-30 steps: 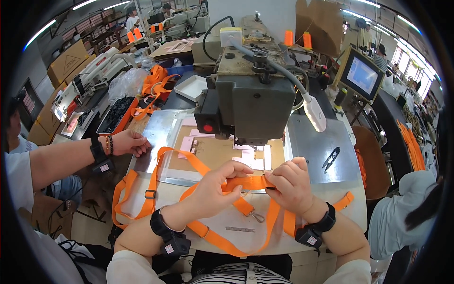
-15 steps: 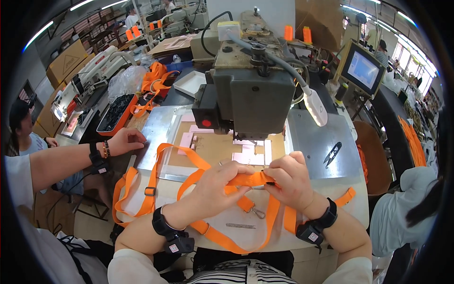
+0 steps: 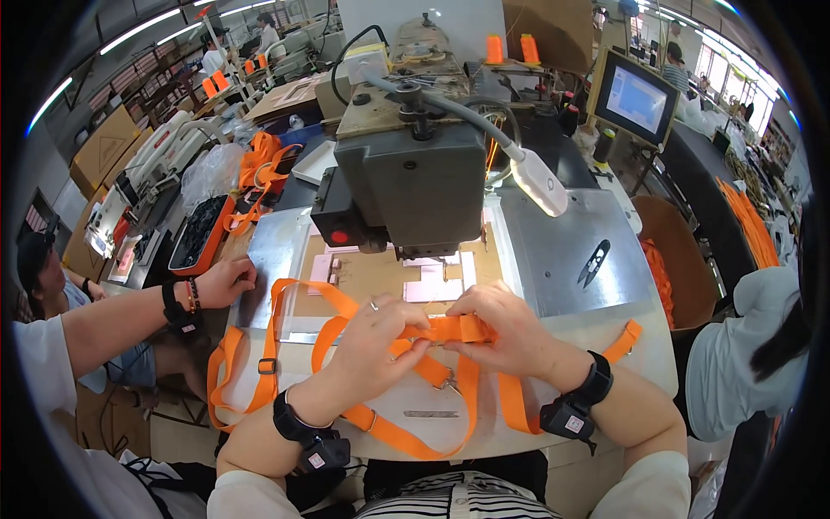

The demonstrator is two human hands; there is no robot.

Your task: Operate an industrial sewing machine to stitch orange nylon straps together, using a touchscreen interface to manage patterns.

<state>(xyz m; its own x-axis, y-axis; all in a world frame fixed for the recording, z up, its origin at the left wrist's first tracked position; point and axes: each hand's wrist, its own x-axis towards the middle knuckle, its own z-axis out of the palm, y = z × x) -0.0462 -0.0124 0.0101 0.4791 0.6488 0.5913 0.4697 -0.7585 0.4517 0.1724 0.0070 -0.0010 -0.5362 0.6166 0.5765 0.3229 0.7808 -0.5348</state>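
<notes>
My left hand (image 3: 378, 346) and my right hand (image 3: 501, 333) both pinch a short folded stretch of orange webbing strap (image 3: 459, 328), close together in front of the machine head (image 3: 411, 190). More strap loops (image 3: 259, 389) lie around them on the pale table edge, with a black slider (image 3: 267, 367) on the left loop and a metal snap hook (image 3: 448, 382) below my fingers. A small flat strip (image 3: 430, 414) lies nearer me. Behind my hands is a template plate (image 3: 320, 297) with pale pink pieces.
Another person's hand (image 3: 226, 282) rests left of the plate. Seated people are at left (image 3: 52, 277) and right (image 3: 742, 363). Black thread snips (image 3: 595, 264) lie on the metal plate at right. A red-orange bin (image 3: 197, 235) of black parts, a screen (image 3: 631, 98) and thread cones (image 3: 512, 49) stand around.
My right hand has shifted left and now pinches a folded-over flap of the strap. The whole view has shifted, with the machine appearing further left. The other person's hand moved slightly.
</notes>
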